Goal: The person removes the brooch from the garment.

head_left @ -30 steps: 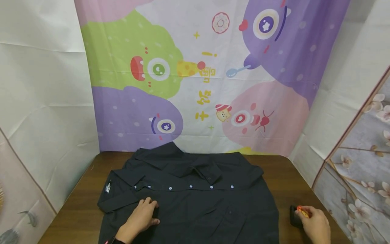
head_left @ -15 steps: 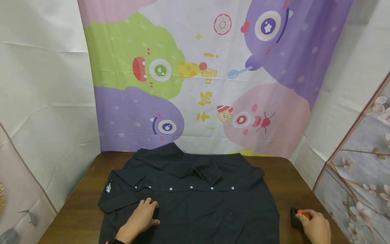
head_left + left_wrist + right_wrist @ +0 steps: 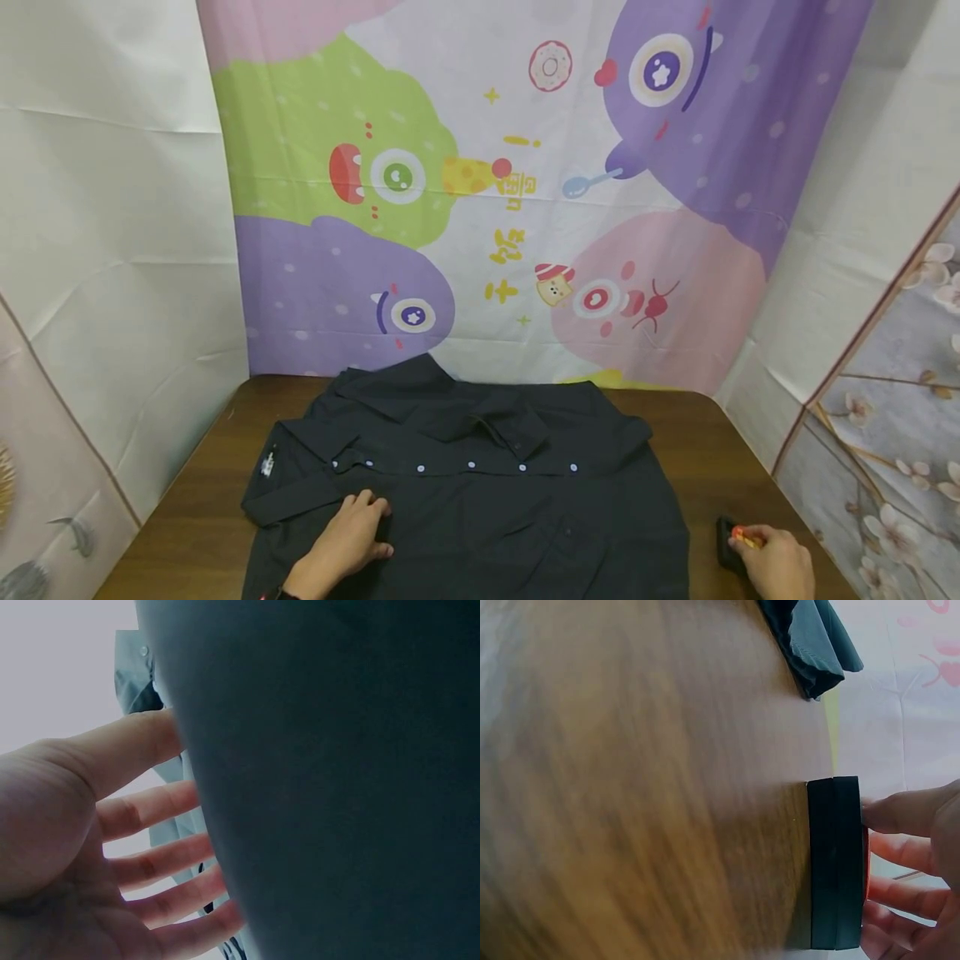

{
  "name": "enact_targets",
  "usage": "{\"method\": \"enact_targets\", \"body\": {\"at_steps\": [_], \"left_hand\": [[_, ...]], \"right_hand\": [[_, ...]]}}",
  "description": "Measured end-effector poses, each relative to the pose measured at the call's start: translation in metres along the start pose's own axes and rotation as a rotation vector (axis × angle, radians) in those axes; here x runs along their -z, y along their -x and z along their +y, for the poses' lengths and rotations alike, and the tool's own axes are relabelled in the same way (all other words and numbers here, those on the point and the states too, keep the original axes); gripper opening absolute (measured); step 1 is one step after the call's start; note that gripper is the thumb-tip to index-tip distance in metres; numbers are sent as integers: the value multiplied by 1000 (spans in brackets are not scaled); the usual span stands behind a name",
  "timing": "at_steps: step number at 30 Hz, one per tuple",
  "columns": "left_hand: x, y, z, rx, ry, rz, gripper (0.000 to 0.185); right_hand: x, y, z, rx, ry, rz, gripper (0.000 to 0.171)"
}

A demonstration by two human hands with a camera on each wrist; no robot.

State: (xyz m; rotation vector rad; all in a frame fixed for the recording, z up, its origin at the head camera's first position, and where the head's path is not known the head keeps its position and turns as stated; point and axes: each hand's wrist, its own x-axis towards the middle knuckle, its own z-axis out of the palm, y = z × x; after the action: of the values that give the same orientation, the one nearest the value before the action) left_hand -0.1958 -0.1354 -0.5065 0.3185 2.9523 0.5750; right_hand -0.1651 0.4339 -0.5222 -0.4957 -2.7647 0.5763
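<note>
A black button-up shirt (image 3: 480, 508) lies spread over the table, its row of pale buttons running crosswise and one sleeve (image 3: 292, 492) folded in at the left. On its left part rests my left hand (image 3: 345, 537), fingers spread and slightly bent; in the left wrist view the fingertips (image 3: 196, 847) meet the dark cloth. To the right of the shirt my right hand (image 3: 780, 560) pinches a small black block (image 3: 726, 546) with an orange-and-yellow piece on top. From the right wrist camera, the thumb and fingers sit at the upper face of this block (image 3: 835, 862), which is low over the wood.
The brown wooden table (image 3: 187, 492) shows along both sides of the shirt. A cartoon-print cloth (image 3: 495, 208) hangs behind its far edge. White panels (image 3: 120, 250) and a flower-patterned wall (image 3: 900, 433) stand at the sides.
My right hand and the black block have shifted slightly nearer to me. The left hand and the shirt keep their places while the head view tilts up a little.
</note>
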Motion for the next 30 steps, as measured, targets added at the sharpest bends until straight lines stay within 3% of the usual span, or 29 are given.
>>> {"method": "enact_targets", "body": {"at_steps": [9, 30], "left_hand": [[-1, -2, -2, -10, -1, 15, 40], [1, -1, -1, -27, 3, 35, 39]], "right_hand": [[2, -2, -4, -20, -15, -26, 27], [-1, 1, -4, -40, -16, -13, 29]]}}
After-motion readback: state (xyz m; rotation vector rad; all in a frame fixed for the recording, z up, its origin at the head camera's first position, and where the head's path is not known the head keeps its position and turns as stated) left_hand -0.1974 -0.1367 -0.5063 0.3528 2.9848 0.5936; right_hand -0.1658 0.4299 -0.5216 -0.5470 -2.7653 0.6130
